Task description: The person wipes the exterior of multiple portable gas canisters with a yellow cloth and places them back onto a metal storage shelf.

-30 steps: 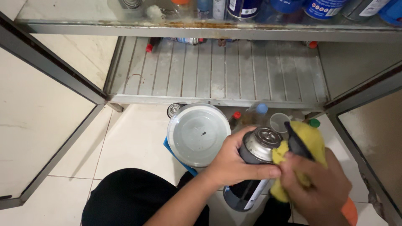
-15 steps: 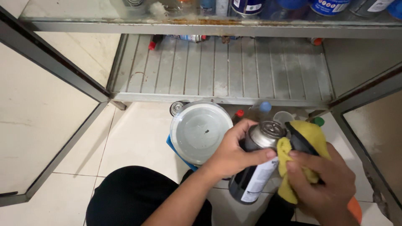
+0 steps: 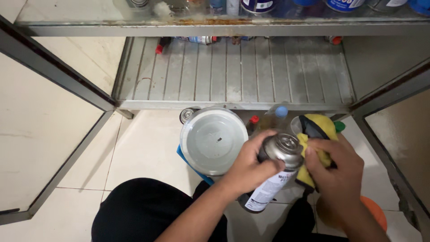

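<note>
While the person crouched on the pale floor tiles [image 3: 143, 152], both hands met low and right of the middle of the frame. The left hand [image 3: 251, 166] was wrapped around a tall round spray can [image 3: 273, 179], fingers curled tight on its side. The can was tilted, with its shiny metal dome top pointing up and its dark body and white label slanting down to the left. The right hand [image 3: 336, 170] squeezed a soft yellow cloth [image 3: 313, 148] with a dark edge and pressed it against the can's right side, near the top.

Just left of the hands sat a round white lid [image 3: 212, 141], smooth and flat, on a tub. Behind the can stood a clear bottle with a blue cap [image 3: 280, 112], and a small red cap [image 3: 254, 119] showed beside it. An orange round thing [image 3: 374, 213] peeked out at the lower right.

Across the upper middle lay a grey ribbed shelf [image 3: 233, 71], dusty and lined with long grooves. A glass shelf [image 3: 89, 18] ran along the top, with rust on its front edge.
</note>
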